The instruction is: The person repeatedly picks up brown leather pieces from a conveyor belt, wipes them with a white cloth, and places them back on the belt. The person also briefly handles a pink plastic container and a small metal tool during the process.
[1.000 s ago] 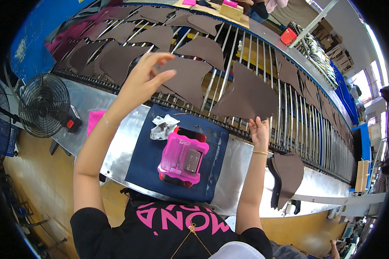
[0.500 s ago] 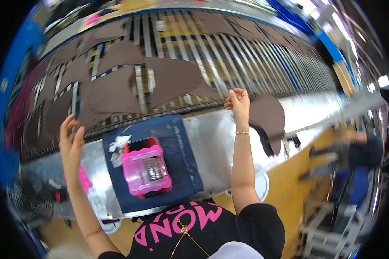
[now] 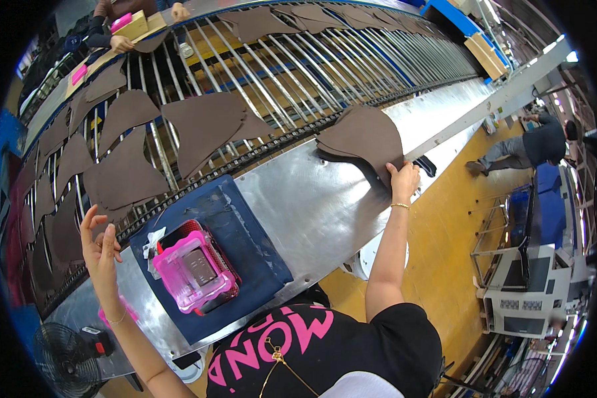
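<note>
Right hand [image 3: 402,180] pinching the near corner of a stack of brown leather cut pieces [image 3: 363,136] on the steel counter [image 3: 312,205], beside the roller conveyor [image 3: 278,73]. Left hand [image 3: 99,247] open, empty, raised near the conveyor. Probably light, floppy, prone to sliding apart; best gripped at the edge.

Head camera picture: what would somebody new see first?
First, the many brown cut pieces spread over the long roller conveyor running across the top. Next, the bright pink box-shaped tool on the dark blue mat near the person's chest. The right hand grips a stack of brown pieces at the metal table's edge, while the left hand is raised, open and empty.
</note>
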The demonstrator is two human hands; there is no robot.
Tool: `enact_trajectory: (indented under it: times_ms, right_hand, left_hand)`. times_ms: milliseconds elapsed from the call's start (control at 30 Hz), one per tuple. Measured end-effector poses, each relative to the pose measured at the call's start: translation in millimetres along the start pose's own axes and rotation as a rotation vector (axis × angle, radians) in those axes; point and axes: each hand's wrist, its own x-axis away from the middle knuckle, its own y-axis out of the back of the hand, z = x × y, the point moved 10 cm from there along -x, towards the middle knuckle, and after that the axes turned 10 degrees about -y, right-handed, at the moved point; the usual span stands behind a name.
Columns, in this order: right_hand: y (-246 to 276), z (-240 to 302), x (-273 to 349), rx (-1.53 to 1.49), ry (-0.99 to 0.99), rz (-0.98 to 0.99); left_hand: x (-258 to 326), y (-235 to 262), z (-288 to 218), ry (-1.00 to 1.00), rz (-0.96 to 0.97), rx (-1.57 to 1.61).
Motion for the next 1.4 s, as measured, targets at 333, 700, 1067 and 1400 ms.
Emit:
enact_trajectory:
  times_ms: [333,700,1067,1400]
  right_hand:
    - [-18.9,-0.1,-15.1,-0.026,0.208,-0.089]
    - [-28.8,-10.2,-17.1,0.058,-0.033,0.104]
    - [3.8,16.5,-2.1,-0.239,0.042,0.382]
    - [186.7,191.1,135.7,-0.734,0.752,0.581]
  left_hand:
    - [20.3,10.7,1.0,0.096,-0.011,-0.03]
    - [23.6,5.3,1.5,0.103,0.024,0.047]
    - [20.6,-3.8,-7.6,0.095,0.048,0.061]
    - [-7.8,-52.6,-65.3,-0.11,0.198,0.049]
